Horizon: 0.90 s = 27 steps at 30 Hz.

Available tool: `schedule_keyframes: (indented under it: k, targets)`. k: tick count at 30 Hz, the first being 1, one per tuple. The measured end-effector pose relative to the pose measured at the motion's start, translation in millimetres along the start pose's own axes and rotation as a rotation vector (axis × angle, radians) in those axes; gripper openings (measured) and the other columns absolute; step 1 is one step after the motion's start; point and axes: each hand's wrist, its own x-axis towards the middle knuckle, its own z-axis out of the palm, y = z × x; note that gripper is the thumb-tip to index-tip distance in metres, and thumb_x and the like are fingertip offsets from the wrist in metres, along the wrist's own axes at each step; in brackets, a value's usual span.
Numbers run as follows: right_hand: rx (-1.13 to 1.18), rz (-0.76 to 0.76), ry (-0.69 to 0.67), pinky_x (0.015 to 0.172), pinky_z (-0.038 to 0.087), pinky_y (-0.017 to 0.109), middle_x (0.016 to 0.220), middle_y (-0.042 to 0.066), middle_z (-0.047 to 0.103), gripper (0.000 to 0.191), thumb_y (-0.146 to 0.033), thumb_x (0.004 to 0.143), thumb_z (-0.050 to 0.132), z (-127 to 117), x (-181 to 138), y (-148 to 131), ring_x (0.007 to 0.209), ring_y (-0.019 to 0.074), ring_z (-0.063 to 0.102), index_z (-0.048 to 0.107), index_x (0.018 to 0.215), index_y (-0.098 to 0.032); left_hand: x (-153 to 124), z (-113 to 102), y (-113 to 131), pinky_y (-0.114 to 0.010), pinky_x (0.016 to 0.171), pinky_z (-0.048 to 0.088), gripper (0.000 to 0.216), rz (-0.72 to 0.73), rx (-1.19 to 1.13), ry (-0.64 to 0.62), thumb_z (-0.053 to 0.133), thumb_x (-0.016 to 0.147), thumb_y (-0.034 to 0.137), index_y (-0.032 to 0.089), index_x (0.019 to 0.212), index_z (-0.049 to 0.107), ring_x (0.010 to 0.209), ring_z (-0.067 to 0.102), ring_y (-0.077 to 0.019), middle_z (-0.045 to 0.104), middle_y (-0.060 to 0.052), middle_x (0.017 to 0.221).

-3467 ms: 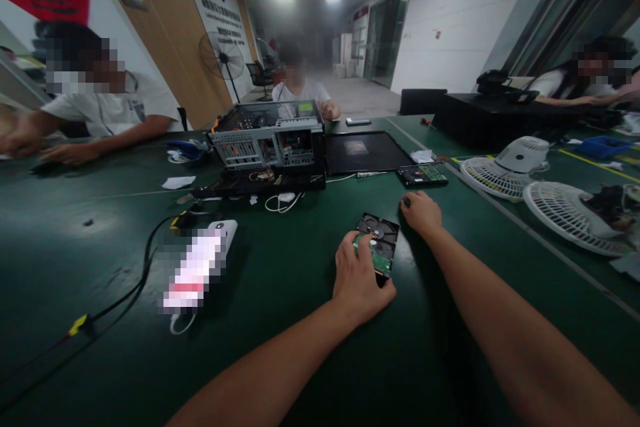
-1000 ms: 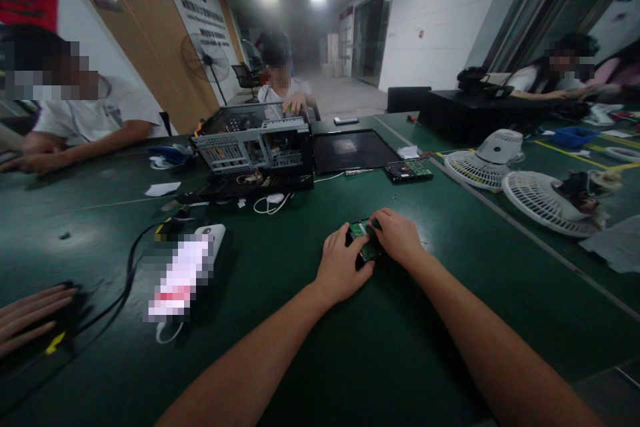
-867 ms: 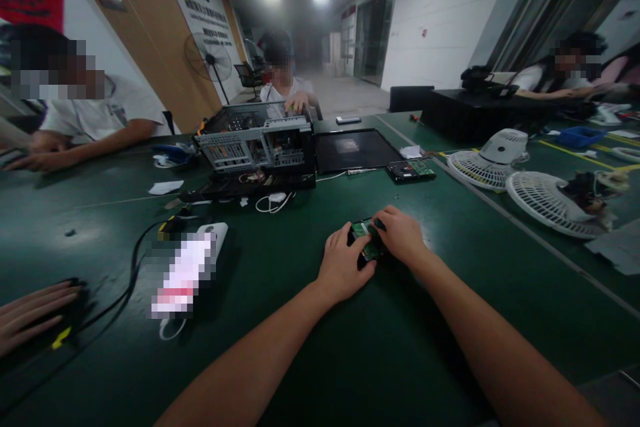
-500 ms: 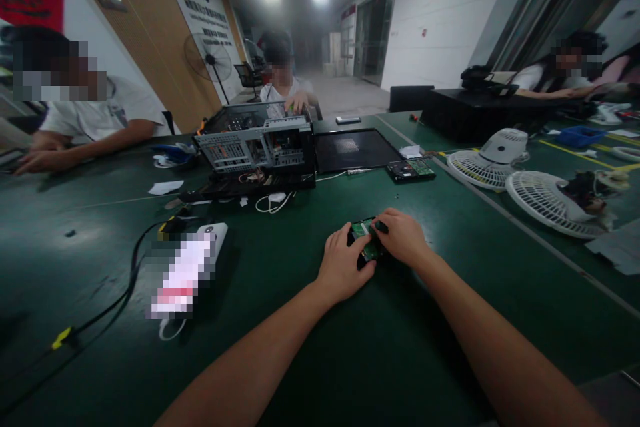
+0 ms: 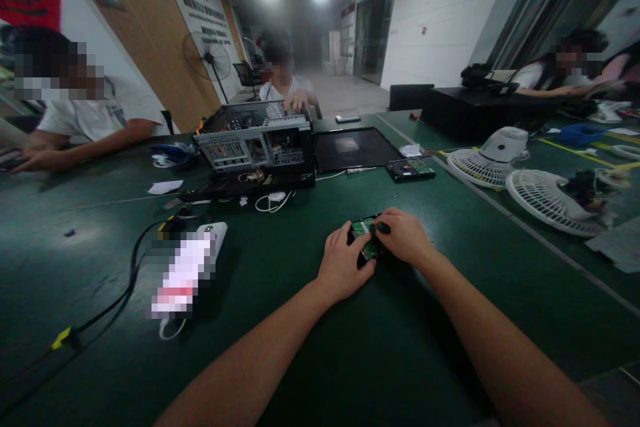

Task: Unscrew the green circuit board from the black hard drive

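A hard drive (image 5: 371, 251) lies on the green table with its green circuit board facing up. My left hand (image 5: 340, 263) is closed around the near and left sides of the drive, thumb and fingers at its edges. Above the drive's right part, my right hand (image 5: 405, 237) pinches a small screwdriver (image 5: 383, 227), of which a dark rounded handle shows between the fingers. The fingers hide the screwdriver's tip, so its contact with the board cannot be made out.
An opened computer case (image 5: 255, 147) stands ahead, beside a black panel (image 5: 357, 148). Another hard drive (image 5: 411, 170) lies beyond my hands. White fan parts (image 5: 487, 167) are at right, a charging phone (image 5: 215, 240) and black cable (image 5: 134, 260) at left. Co-workers sit around the table.
My right hand's fingers and the dark handle have shifted and turned slightly over the drive. My left hand and the drive stay in place.
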Motion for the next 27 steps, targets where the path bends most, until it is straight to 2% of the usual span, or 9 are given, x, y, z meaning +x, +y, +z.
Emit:
schedule_keyframes:
  k: [10, 12, 16, 18, 22, 27]
  targets:
    - [0.055, -0.012, 0.070, 0.081, 0.051, 0.032, 0.106, 0.006, 0.071, 0.019, -0.025, 0.091, 0.061, 2.1, -0.6, 1.2, 0.090, 0.0209, 0.069, 0.077, 0.101, -0.025, 0.0, -0.1, -0.4, -0.057, 0.120, 0.029, 0.058, 0.013, 0.002, -0.003, 0.067, 0.088, 0.044, 0.029, 0.142, 0.056, 0.148, 0.034, -0.0377, 0.035, -0.013, 0.160]
    - [0.068, -0.002, 0.135, 0.080, 0.052, 0.033, 0.105, 0.006, 0.071, 0.018, -0.026, 0.090, 0.062, 1.7, 0.1, 4.8, 0.088, 0.0216, 0.069, 0.077, 0.101, -0.024, -0.2, -0.4, 0.0, -0.057, 0.119, 0.029, 0.058, 0.009, 0.000, -0.001, 0.067, 0.088, 0.044, 0.030, 0.143, 0.055, 0.148, 0.034, -0.0378, 0.035, -0.013, 0.160]
    - [0.074, 0.084, 0.345, 0.082, 0.053, 0.038, 0.104, 0.008, 0.072, 0.020, -0.027, 0.089, 0.063, -1.6, 3.0, 20.9, 0.089, 0.0250, 0.069, 0.075, 0.105, -0.023, -0.2, -1.7, 1.0, -0.058, 0.119, 0.030, 0.059, -0.015, -0.011, -0.013, 0.067, 0.088, 0.045, 0.032, 0.144, 0.054, 0.146, 0.035, -0.0390, 0.033, -0.012, 0.160]
    - [0.074, 0.097, 0.420, 0.085, 0.053, 0.041, 0.104, 0.010, 0.074, 0.021, -0.032, 0.091, 0.063, -3.9, 4.3, 30.2, 0.091, 0.0274, 0.069, 0.074, 0.106, -0.022, -0.1, -3.1, 1.8, -0.058, 0.119, 0.030, 0.060, -0.027, -0.022, -0.028, 0.067, 0.088, 0.047, 0.033, 0.145, 0.053, 0.146, 0.035, -0.0396, 0.032, -0.012, 0.161]
    - [0.101, 0.138, 0.505, 0.086, 0.053, 0.044, 0.105, 0.011, 0.076, 0.028, -0.043, 0.095, 0.059, -7.8, 4.8, 40.6, 0.094, 0.0302, 0.070, 0.072, 0.104, -0.021, -0.1, -5.3, 3.7, -0.057, 0.119, 0.030, 0.063, -0.046, -0.031, -0.041, 0.068, 0.087, 0.049, 0.032, 0.145, 0.052, 0.147, 0.034, -0.0403, 0.031, -0.012, 0.162]
    - [0.099, 0.207, 0.564, 0.087, 0.052, 0.044, 0.109, 0.013, 0.075, 0.028, -0.040, 0.092, 0.058, -11.1, 3.7, 36.8, 0.099, 0.0315, 0.068, 0.070, 0.108, -0.020, 0.2, -3.9, 3.6, -0.058, 0.119, 0.030, 0.063, -0.057, -0.030, -0.048, 0.067, 0.088, 0.051, 0.031, 0.145, 0.052, 0.148, 0.032, -0.0392, 0.030, -0.012, 0.162]
